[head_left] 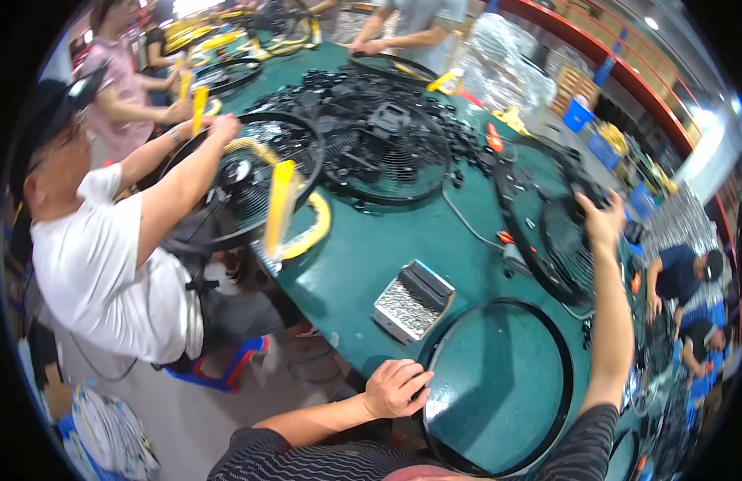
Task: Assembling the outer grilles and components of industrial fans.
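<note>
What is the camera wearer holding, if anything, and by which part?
The left hand holds the black ring by its left rim. The right hand is at the right edge of the black fan; whether it grips cannot be told.

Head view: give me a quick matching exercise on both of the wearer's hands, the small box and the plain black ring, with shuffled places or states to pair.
Column one
1. left hand
2. right hand
3. small box
4. plain black ring

Column two
A. silvery contents inside, with a dark bar along one side
B. at the dark wire-grille assembly on the picture's right
C. lies on the green tabletop, with green showing through its middle
D. at the ring's left rim

Right pairs: 1-D, 2-B, 3-A, 4-C
</note>
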Action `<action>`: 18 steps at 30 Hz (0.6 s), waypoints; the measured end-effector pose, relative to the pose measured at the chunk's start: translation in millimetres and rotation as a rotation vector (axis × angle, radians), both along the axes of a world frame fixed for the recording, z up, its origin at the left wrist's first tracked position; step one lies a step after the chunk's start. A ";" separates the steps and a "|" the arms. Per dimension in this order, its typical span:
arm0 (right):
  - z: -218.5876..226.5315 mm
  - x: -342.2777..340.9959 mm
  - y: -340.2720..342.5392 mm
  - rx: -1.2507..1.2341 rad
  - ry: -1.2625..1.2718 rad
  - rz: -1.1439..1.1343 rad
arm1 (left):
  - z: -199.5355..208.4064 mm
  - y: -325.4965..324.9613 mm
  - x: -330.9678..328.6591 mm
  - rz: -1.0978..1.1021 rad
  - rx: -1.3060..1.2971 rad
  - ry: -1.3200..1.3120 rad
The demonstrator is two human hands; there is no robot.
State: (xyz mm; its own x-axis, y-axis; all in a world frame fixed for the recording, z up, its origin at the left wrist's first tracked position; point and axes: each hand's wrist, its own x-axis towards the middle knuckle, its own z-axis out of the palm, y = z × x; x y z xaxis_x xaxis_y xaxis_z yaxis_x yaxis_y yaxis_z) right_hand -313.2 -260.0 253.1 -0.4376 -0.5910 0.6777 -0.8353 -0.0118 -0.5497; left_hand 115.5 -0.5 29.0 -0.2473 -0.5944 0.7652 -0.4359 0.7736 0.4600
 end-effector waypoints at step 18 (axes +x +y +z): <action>-121.0 187.8 -195.5 0.002 -0.240 -0.002 | -4.9 -1.5 2.2 -0.058 0.023 0.005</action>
State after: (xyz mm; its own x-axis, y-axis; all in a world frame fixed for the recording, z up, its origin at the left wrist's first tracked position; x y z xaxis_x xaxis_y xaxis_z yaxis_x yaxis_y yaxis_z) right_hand -125.3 -455.4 132.1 -0.5874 -0.5910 0.5528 -0.6805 -0.0090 -0.7327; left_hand 117.8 -1.9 24.1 -0.2781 -0.5969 0.7526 -0.3883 0.7864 0.4803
